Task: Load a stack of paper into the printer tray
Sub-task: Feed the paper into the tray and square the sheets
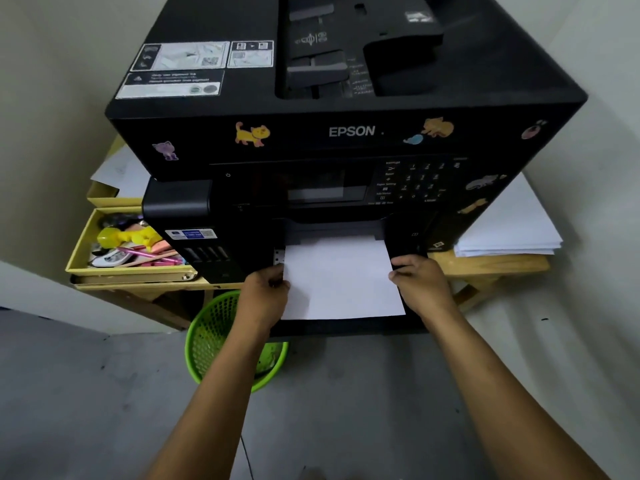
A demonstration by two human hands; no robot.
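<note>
A big black Epson printer (pixel 346 133) stands on a low wooden table. Its black paper tray (pixel 349 328) is pulled out at the front bottom. A stack of white paper (pixel 341 282) lies in the tray, its far end under the printer's front opening. My left hand (pixel 266 289) grips the stack's left edge with curled fingers. My right hand (pixel 420 282) grips the right edge the same way. Both forearms reach in from the bottom of the view.
A yellow drawer (pixel 81 244) full of pens and small items sticks out left of the printer. A green mesh bin (pixel 214 337) stands on the grey floor under the tray's left side. Another pile of white paper (pixel 509 233) lies on the table at right.
</note>
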